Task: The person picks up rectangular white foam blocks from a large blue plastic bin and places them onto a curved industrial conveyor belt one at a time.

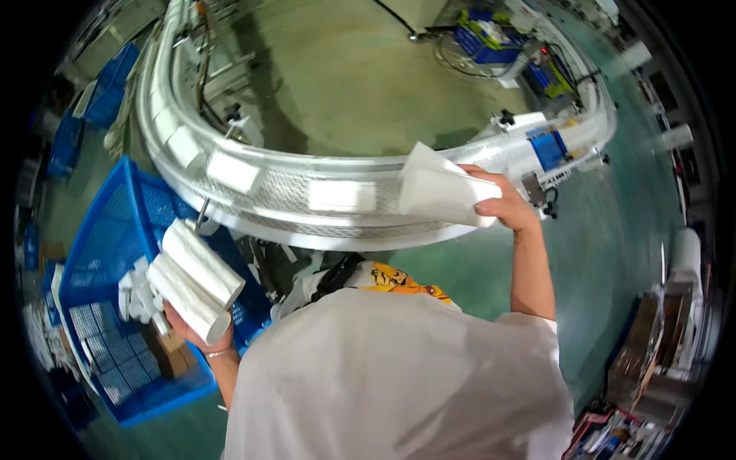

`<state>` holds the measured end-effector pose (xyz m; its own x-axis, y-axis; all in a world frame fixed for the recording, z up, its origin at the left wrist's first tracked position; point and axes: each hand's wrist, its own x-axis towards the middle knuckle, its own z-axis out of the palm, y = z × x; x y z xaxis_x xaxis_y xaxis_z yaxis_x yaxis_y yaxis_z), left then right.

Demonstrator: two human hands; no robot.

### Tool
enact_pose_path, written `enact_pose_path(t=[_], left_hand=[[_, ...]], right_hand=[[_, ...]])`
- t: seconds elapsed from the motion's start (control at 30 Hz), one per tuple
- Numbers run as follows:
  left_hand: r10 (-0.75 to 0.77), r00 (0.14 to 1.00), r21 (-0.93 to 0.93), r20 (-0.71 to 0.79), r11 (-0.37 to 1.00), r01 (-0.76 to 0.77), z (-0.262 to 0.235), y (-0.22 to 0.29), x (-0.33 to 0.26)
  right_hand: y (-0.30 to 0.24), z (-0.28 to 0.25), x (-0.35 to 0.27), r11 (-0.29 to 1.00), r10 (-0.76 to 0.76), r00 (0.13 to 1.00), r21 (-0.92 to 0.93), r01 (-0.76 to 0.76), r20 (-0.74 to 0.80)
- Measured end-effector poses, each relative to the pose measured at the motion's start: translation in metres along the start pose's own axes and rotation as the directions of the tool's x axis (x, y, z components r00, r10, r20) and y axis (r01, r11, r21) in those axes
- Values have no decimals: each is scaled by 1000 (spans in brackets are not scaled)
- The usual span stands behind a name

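Observation:
Over the blue basket at my left, my left hand (198,335) is closed around two white, roll-shaped packs (188,300) lying side by side. Its fingers are mostly hidden beneath them. My right hand (506,205) grips a white pack (438,188) above the right part of the curved conveyor (284,201), thumb on the near side and fingers on the far side. That pack is tilted and widens away from my hand; whether it is one piece or two pressed together I cannot tell. White packs lie in a row on the belt, the nearest one (342,196) left of my right hand.
The large blue basket (126,180) stands left of me against the conveyor, with small white pieces (139,295) and brown cardboard inside. Metal rails and clamps (540,188) edge the belt. More blue crates (111,88) stand far left; cardboard boxes (640,353) are at the right.

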<state>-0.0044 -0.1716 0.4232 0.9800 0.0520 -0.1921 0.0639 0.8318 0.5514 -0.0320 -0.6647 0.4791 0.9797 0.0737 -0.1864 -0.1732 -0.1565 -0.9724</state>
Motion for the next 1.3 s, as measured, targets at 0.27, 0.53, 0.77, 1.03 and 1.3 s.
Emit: enact_pose_path(t=[0.27,0.53,0.77,1.03,1.3], left_hand=[[22,1000,-66,18,998,-21,16,-7,-5],[-30,997,-54,78,998,34,23,-20,-7],[-150,981,-179,126,969,171,29,-37,-9],[-356,894,-234,274,877,421,61,-75,10],[-506,819,-107,271,829,548,81,-96,7]], right_hand=[[5,-41,38,943,238,960,-272,-192,148],[22,26,87,946,254,964,-229,-229,84],[45,-26,44,874,383,919,-283,-394,-96],[5,145,66,988,-150,974,67,141,170],[-20,169,60,994,68,994,78,-75,87]])
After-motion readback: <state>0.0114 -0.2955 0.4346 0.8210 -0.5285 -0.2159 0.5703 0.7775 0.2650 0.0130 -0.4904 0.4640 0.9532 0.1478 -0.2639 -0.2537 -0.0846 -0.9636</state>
